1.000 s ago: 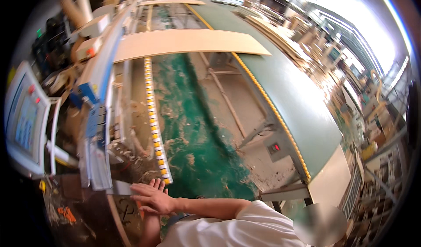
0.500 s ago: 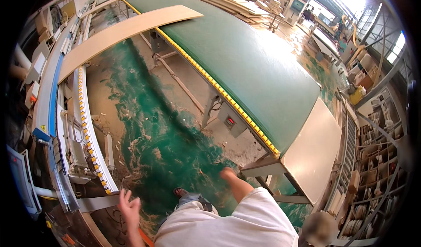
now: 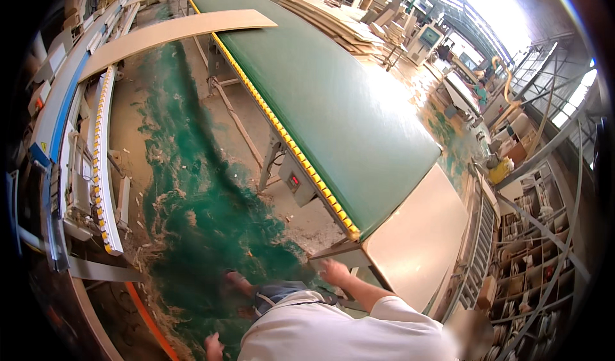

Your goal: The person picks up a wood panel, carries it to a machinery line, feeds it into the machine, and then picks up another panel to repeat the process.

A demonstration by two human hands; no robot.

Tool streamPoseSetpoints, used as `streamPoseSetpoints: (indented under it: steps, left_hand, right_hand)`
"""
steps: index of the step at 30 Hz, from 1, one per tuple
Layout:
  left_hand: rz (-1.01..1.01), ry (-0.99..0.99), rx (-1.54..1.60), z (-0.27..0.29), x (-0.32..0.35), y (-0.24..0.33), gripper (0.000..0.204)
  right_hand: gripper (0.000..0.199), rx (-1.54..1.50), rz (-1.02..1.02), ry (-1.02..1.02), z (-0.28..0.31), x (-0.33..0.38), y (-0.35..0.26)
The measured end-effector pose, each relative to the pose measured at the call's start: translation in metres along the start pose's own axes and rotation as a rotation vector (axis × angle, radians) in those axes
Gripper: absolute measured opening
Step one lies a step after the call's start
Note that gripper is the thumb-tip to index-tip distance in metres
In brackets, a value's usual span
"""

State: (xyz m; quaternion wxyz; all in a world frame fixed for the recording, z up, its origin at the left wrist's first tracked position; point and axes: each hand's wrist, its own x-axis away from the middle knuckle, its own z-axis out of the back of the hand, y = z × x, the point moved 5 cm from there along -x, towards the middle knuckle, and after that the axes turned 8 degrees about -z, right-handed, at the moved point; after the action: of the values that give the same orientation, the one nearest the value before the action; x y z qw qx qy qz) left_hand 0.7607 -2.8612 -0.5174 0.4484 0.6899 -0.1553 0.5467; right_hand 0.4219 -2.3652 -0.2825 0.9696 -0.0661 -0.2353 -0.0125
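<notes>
On the far left, the long machine with its yellow-studded roller rail is running away from me toward the far end, and a pale board is lying across its far part, reaching over to the conveyor.

My left hand is hanging low at the near edge, beside my white shirt, over the green floor strewn with sawdust. The arm above it is hidden by my shoulder; the fingers are looking loosely curled and holding nothing, though the hand is small and partly cut off.

My right arm is reaching forward and to the right, forearm bare below the short sleeve. My right hand is resting palm down at the near left corner of the bare metal end plate, fingers spread and lying flat, gripping nothing. That plate is sitting at the near end of the green conveyor belt, which is stretching away to the far left with a yellow strip along its edge.

Farther right, stacked boards and shelving are filling the workshop.
</notes>
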Motion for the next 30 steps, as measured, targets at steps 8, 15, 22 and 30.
streamPoseSetpoints:
  steps: [8, 15, 22, 30]
  left_hand:
    - [-0.077, 0.343, -0.209, -0.058, 0.101, -0.103, 0.046]
    - [-0.042, 0.445, -0.613, -0.182, 0.144, -0.202, 0.047]
    - [0.065, 0.627, -0.097, -0.409, 0.191, -0.275, 0.040]
    - [0.023, 0.505, -0.158, -0.426, 0.204, -0.349, 0.043]
  right_hand:
    - [0.049, 0.094, 0.737, 0.453, 0.166, -0.138, -0.031]
    - [0.037, 0.054, 0.998, 0.257, 0.164, -0.200, -0.031]
    - [0.018, -0.088, 1.061, 0.271, 0.169, -0.212, -0.024]
    - [0.015, -0.140, 1.145, 0.280, 0.169, -0.218, -0.028]
